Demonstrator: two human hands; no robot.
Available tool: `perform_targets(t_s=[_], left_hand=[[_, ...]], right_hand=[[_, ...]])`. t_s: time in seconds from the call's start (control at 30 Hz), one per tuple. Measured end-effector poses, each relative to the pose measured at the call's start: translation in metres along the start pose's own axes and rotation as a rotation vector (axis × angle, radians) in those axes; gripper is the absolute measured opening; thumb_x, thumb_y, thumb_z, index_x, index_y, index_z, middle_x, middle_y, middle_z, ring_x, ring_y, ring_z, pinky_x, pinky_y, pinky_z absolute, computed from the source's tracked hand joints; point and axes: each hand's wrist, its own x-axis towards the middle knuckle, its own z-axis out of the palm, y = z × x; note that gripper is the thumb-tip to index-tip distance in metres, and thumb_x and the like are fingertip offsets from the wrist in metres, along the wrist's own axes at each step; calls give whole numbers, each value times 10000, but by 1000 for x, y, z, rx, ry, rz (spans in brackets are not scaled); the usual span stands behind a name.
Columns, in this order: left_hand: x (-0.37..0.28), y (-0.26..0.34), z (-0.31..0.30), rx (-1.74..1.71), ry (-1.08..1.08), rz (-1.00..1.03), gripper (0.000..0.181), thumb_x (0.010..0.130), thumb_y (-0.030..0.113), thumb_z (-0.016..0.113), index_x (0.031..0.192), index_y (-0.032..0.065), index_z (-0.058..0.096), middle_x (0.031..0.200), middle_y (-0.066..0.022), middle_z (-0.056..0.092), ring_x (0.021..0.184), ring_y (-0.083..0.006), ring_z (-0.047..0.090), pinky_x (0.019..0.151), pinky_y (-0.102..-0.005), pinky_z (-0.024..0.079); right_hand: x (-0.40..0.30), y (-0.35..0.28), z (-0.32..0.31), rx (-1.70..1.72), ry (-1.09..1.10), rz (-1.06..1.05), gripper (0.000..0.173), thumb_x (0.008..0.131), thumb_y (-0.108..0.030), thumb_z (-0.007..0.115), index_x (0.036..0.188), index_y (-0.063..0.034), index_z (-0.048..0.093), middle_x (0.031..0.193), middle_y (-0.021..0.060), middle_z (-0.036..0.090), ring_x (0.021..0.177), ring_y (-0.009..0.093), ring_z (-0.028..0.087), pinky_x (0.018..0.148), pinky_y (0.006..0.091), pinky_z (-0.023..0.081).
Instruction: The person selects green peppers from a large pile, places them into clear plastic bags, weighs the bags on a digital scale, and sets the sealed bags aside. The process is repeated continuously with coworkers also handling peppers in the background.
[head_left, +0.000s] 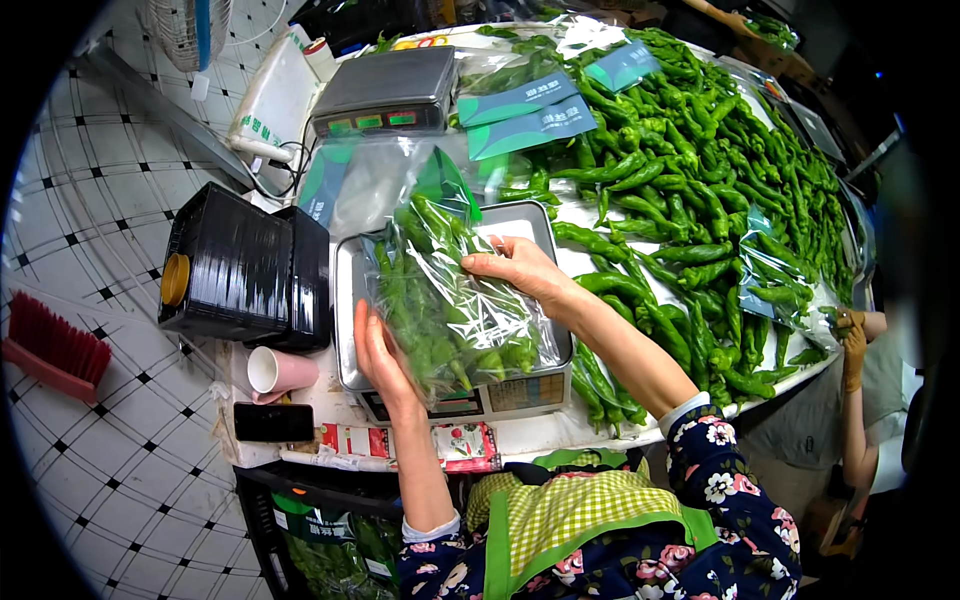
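Observation:
Between my hands is a clear plastic bag of long green peppers (439, 307), its green printed end pointing away from me. My left hand (384, 360) cups the bag's near left side. Across the top of its right side lies my right hand (521, 271), thumb and fingers pinching the film. Under the bag stands a weighing scale with a steel tray (536, 225); the bag covers most of the tray and part of the display. Loose green peppers (667, 187) are heaped right of the scale.
A second scale (386, 86) stands behind. Printed empty bags (529, 112) lie beside it. Left are a black jug (232, 262), a pink mug (285, 371) and a phone (274, 422). A crate (262, 525) holds filled bags below. At right, a co-worker's gloved hand (853, 349) holds another bag.

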Motion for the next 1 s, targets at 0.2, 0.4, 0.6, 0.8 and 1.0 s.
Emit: perform_targets(t_s=[0.2, 0.4, 0.6, 0.8, 1.0], left_hand=[[-45, -4, 43, -243, -206, -127, 507, 968, 394, 317, 1360, 85, 409, 1301, -62, 493, 1150, -218, 497, 983, -378, 405], [-81, -27, 69, -779, -604, -792, 587, 936, 463, 364, 1343, 45, 434, 1312, -113, 507, 1181, -246, 500, 1015, -404, 385], [-112, -53, 107, -732, -814, -1186, 605, 922, 474, 389, 1327, 28, 451, 1316, -129, 510, 1193, -256, 499, 1030, -413, 374], [-136, -99, 93, -549, -775, -985, 534, 835, 332, 466, 1232, -20, 527, 1142, -177, 611, 977, -261, 622, 873, -361, 507], [-182, -102, 89, -623, -896, -874, 823, 719, 263, 573, 1441, 31, 256, 1374, -177, 430, 1195, -296, 494, 998, -394, 419]], right_hand=[[-110, -60, -4, -659, 59, -800, 441, 719, -160, 724, 1115, 2, 618, 894, 49, 643, 717, 170, 591, 632, 273, 480], [-220, -60, -22, -1615, -102, -1344, 385, 698, -126, 701, 1079, -184, 686, 885, -78, 588, 594, 62, 430, 492, 199, 359], [-291, -9, -86, -2016, 136, -1181, 379, 778, -159, 652, 1142, -267, 638, 1058, -101, 572, 797, 65, 484, 622, 185, 417], [-336, 38, -103, -1837, 787, -1054, 465, 728, -220, 724, 1178, -274, 618, 1227, -24, 525, 1029, 147, 505, 850, 311, 430], [-343, 148, -99, 687, 687, -230, 556, 928, -309, 436, 1435, -128, 295, 1384, 60, 425, 1260, 226, 414, 1049, 388, 331]])
